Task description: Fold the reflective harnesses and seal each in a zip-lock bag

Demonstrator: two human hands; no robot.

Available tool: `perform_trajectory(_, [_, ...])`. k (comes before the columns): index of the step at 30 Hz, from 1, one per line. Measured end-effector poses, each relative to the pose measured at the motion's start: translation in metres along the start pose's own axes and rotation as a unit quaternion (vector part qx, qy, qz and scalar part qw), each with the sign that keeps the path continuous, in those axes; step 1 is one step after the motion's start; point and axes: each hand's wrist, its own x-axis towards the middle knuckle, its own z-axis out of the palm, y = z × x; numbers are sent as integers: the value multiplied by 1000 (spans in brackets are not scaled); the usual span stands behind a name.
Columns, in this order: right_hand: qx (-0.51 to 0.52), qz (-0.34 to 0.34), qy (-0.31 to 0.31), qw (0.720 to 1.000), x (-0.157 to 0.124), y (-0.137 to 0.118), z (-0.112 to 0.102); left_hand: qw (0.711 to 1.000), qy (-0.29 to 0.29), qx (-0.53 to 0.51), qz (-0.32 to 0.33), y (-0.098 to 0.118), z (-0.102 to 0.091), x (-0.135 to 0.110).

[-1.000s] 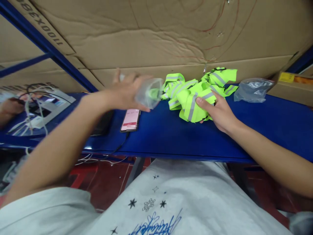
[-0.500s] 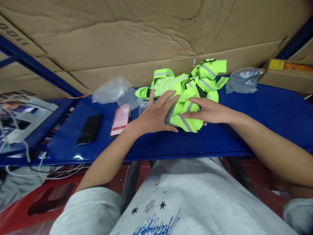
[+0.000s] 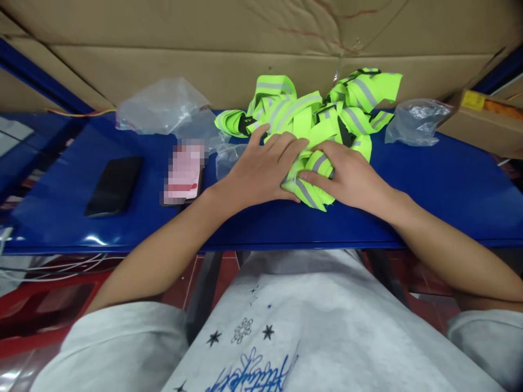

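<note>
Both my hands are on a folded neon-yellow reflective strap [image 3: 314,190] with grey stripes, near the middle of the blue table [image 3: 261,228]. My right hand [image 3: 351,173] grips its right side, thumb on top. From the left, my left hand [image 3: 263,170] curls round the other end, where a bit of clear plastic bag shows at the strap's edge; most of the bag is hidden by the fingers. Just behind the hands lies a loose pile of similar reflective straps [image 3: 294,111] with black buckles.
Clear plastic bags [image 3: 163,106] lie at the back left, another clear bag [image 3: 417,122] at the back right. Left of my hands are a black phone [image 3: 114,185] and a phone with a lit pink screen [image 3: 183,171]. An open carton [image 3: 469,128] stands far right. Cardboard [image 3: 204,60] backs the table.
The camera view has shifted, so the phones appear farther left. My hands have drawn closer together round the folded strap, and less of the clear bag shows.
</note>
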Motion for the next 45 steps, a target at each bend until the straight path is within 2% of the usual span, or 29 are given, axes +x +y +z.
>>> perform_trajectory(3, [39,-11,38,998,0,1,4,1000,5,-3,3,0,0,0])
perform_trajectory(9, [46,-56,49,996,-4,-5,-2,999,-28,-20,-25,3,-9,3])
perform_trajectory(12, [46,-53,107,992,-6,-11,-6,998,-37,-24,-55,8,-15,5])
perform_trajectory(14, [46,-49,121,990,-6,-12,-6,997,-34,-19,-68,10,-16,6])
perform_trajectory(19, [67,-56,118,989,-3,-7,4,995,-43,-62,-70,11,-4,7])
perform_trajectory(22, [67,-45,97,992,-1,-6,7,992,-49,-86,-79,8,4,8])
perform_trajectory(30, [68,28,126,989,-3,-6,4,995,-24,-46,-82,10,4,10])
perform_trajectory(33, [80,-2,109,991,-7,-10,3,995,-19,-62,-75,12,4,8])
perform_trajectory(35, [74,-47,108,990,-8,-14,1,995,-3,-65,-70,10,4,7])
perform_trajectory(37, [63,-62,98,991,-7,-15,-2,996,16,-62,-68,8,3,6])
perform_trajectory(41, [106,22,70,992,-3,-14,-4,995,17,-65,-80,8,3,7])
perform_trajectory(45, [157,127,90,975,0,-16,-2,991,13,-65,-116,20,4,12])
